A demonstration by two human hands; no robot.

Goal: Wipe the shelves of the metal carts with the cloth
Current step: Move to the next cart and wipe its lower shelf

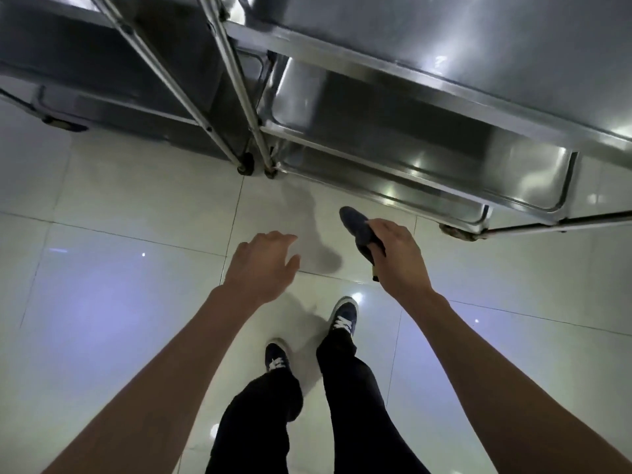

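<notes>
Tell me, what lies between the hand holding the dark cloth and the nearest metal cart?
Only bare white floor tile, as the head view shows. The right hand holds the cloth just short of the cart's lowest shelf, not touching it.

Prob. commercial kitchen/service area: stainless steel carts (427, 107) w/ tiered shelves, glossy white tile floor (119, 268).

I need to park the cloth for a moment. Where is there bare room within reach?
The top shelf of the right cart looks bare, as does the floor between the shoes and the carts. It is crowded where the cart legs meet. The right hand grips the cloth; the left hand holds nothing.
</notes>
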